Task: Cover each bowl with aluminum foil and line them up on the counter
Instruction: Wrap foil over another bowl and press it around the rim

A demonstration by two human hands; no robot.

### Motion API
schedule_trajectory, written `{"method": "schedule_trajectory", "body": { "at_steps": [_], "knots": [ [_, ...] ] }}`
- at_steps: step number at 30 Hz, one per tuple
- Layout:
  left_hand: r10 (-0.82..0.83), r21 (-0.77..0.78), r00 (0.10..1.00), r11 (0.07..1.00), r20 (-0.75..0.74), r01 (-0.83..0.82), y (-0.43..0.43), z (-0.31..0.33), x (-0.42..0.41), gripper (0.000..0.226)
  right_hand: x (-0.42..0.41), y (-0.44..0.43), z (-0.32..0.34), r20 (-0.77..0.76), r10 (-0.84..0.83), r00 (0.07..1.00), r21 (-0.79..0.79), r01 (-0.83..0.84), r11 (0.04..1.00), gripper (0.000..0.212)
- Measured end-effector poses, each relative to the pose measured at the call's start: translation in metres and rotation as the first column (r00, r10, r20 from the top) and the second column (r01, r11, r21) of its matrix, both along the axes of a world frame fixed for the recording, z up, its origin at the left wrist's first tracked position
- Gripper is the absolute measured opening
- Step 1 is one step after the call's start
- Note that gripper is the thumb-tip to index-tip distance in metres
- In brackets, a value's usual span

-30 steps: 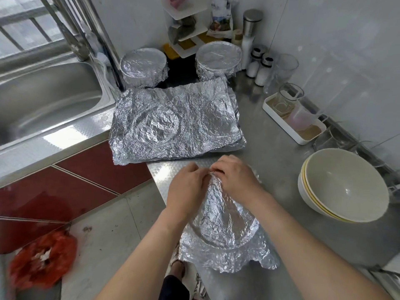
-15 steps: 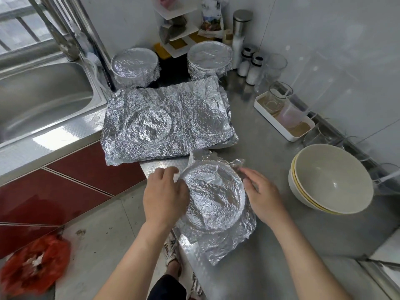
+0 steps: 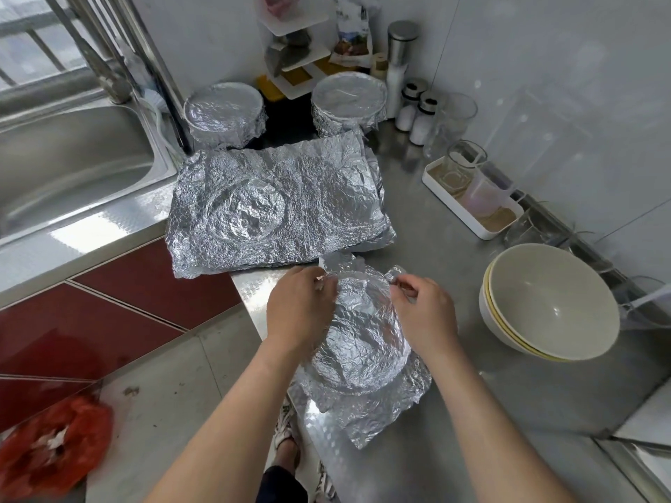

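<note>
A bowl draped in crinkled aluminum foil (image 3: 359, 343) sits near the front edge of the steel counter (image 3: 508, 404). My left hand (image 3: 299, 306) pinches the foil at the bowl's far left rim. My right hand (image 3: 425, 314) pinches a foil flap at the far right rim. Loose foil spreads out below the bowl toward me. Two foil-covered bowls stand at the back, one on the left (image 3: 223, 116) and one on the right (image 3: 348, 101). A stack of bare cream bowls (image 3: 552, 303) waits at the right.
A pile of used foil sheets (image 3: 276, 208) lies between the back bowls and my hands. A white tray with glasses (image 3: 472, 197), shakers (image 3: 417, 110) and a shelf rack line the wall. The sink (image 3: 69, 165) is at the left; a red bag (image 3: 51, 448) lies on the floor.
Both hands moved from the bowl's sides up to its far rim and now pinch foil there. The view shifted slightly.
</note>
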State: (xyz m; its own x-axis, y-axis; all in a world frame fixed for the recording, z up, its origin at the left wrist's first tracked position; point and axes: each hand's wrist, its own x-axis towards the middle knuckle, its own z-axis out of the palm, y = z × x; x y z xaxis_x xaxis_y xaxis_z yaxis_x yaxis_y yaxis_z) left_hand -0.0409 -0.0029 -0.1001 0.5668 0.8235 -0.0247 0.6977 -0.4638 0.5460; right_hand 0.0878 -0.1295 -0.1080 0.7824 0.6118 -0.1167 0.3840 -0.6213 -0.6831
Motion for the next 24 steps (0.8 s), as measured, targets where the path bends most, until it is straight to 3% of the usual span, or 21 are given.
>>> {"method": "schedule_trajectory", "body": {
  "at_steps": [5, 9, 13, 16, 20, 24],
  "knots": [
    [-0.013, -0.033, 1.000, 0.999, 0.012, 0.014, 0.001, 0.000, 0.003, 0.024, -0.002, 0.002, 0.001, -0.013, -0.004, 1.000, -0.047, 0.003, 0.999, 0.033],
    [-0.048, -0.091, 0.999, 0.995, 0.014, 0.049, 0.003, 0.001, 0.005, 0.025, -0.003, -0.001, 0.009, 0.108, 0.075, 0.991, -0.134, -0.060, 0.989, 0.044],
    [-0.110, -0.257, 0.992, 0.962, -0.055, 0.092, 0.009, 0.005, 0.013, 0.053, -0.003, 0.006, 0.017, 0.235, 0.231, 0.944, -0.194, -0.188, 0.963, 0.037],
    [-0.172, -0.394, 0.984, 0.908, -0.038, 0.144, 0.012, 0.010, 0.023, 0.045, 0.001, 0.015, 0.014, 0.194, 0.257, 0.947, -0.195, -0.220, 0.956, 0.028],
    [-0.268, -0.376, 0.960, 0.900, -0.080, 0.220, 0.013, 0.009, 0.031, 0.068, 0.005, 0.017, 0.007, 0.180, 0.243, 0.953, -0.149, -0.218, 0.965, 0.019],
    [-0.365, -0.304, 0.922, 0.900, -0.127, 0.314, 0.012, 0.010, 0.032, 0.060, 0.003, 0.016, 0.004, 0.189, 0.240, 0.952, -0.107, -0.223, 0.969, 0.015]
  ]
}}
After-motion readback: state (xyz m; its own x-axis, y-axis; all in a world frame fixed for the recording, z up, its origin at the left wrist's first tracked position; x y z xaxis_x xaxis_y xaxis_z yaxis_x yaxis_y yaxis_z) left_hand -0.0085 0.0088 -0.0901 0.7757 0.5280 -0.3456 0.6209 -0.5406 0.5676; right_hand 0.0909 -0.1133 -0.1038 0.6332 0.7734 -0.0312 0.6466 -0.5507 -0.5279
